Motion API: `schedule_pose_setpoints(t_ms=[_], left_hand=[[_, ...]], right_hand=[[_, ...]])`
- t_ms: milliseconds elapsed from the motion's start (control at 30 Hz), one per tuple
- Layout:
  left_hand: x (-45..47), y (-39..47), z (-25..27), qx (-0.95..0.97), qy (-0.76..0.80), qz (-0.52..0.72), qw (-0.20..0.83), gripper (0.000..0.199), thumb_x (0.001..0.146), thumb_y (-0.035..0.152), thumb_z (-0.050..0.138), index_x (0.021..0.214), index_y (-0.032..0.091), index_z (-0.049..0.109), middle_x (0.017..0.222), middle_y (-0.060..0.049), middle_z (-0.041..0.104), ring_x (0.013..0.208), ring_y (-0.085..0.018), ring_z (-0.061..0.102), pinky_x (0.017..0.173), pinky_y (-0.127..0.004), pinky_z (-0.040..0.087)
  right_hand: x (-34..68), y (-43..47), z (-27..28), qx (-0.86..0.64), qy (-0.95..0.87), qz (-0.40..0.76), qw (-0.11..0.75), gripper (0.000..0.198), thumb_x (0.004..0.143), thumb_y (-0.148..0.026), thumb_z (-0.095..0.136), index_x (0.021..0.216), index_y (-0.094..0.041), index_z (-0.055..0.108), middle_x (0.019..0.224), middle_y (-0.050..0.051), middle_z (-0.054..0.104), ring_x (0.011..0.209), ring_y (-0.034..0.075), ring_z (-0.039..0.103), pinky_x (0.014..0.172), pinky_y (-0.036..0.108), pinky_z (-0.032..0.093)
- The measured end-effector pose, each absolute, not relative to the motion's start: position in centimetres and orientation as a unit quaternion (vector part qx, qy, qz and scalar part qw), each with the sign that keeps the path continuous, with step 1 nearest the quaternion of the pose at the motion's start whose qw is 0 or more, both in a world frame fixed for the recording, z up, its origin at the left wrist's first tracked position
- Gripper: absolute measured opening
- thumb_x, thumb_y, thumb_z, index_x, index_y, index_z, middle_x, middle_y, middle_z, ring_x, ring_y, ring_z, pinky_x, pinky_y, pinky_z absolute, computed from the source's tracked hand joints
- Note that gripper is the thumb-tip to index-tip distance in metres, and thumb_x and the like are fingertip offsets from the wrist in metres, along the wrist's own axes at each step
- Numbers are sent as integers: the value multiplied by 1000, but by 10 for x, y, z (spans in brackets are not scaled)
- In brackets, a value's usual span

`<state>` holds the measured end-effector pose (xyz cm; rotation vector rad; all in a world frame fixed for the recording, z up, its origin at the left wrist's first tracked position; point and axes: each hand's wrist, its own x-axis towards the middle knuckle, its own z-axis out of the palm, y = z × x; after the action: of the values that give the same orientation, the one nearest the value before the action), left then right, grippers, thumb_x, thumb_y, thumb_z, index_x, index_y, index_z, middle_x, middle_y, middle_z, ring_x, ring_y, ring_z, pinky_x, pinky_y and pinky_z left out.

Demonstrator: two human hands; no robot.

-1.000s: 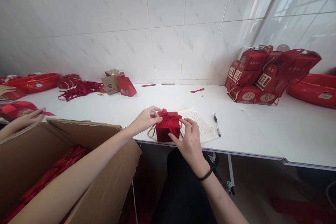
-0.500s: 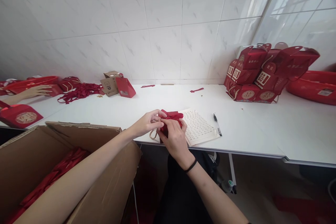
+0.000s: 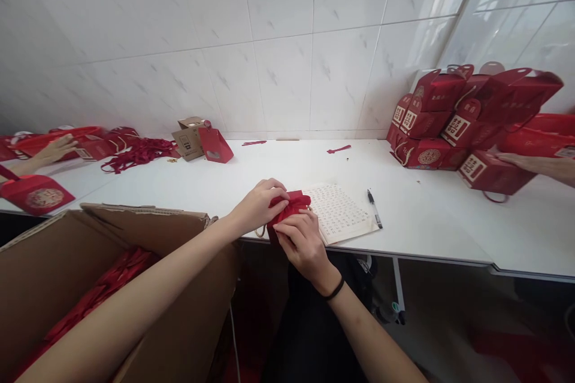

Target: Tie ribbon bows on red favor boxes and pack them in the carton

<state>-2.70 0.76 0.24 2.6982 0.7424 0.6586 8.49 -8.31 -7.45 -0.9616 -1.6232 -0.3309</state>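
At the table's front edge, a small red gift box (image 3: 273, 234) has a gold cord handle on its left side. A red ribbon (image 3: 291, 206) lies bunched on top of it. The fingers of my left hand (image 3: 260, 206) pinch the ribbon from the upper left. My right hand (image 3: 308, 245), with a black band at the wrist, has its fingers closed on the ribbon's near side. The fingers partly hide the ribbon and most of the box. Right beside the box is a notebook page (image 3: 341, 215) covered in handwriting.
A pen (image 3: 374, 208) lies right of the notebook. Red boxes (image 3: 429, 122) are stacked at the right, where a co-worker's hand (image 3: 539, 164) touches another box (image 3: 494, 173). A cardboard carton (image 3: 179, 305) holding red ribbons stands at left. Another person's hand (image 3: 56, 149) works far left.
My right hand has moved slightly down and its fingers have shifted on the ribbon; my left fingers have drawn in over it. At right, a co-worker's hand has appeared with a red box.
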Motion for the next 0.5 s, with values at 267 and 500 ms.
schedule_pose_setpoints(t_ms=[267, 500], left_hand=[[-29, 9, -1, 933, 284, 189, 115, 14, 81, 26, 50, 76, 18, 60, 91, -5, 57, 89, -19, 52, 81, -32, 44], [-24, 6, -2, 921, 329, 174, 115, 19, 83, 31, 52, 71, 17, 58, 85, -4, 57, 83, -19, 53, 76, -32, 44]], right_hand=[[86, -87, -73, -391, -704, -165, 570, 11, 90, -12, 51, 86, -21, 58, 78, 1, 61, 75, 15, 55, 85, 40, 41], [81, -93, -70, -394, -719, -174, 546, 10, 90, -9, 50, 93, -18, 55, 76, 1, 61, 72, 13, 55, 85, 38, 40]])
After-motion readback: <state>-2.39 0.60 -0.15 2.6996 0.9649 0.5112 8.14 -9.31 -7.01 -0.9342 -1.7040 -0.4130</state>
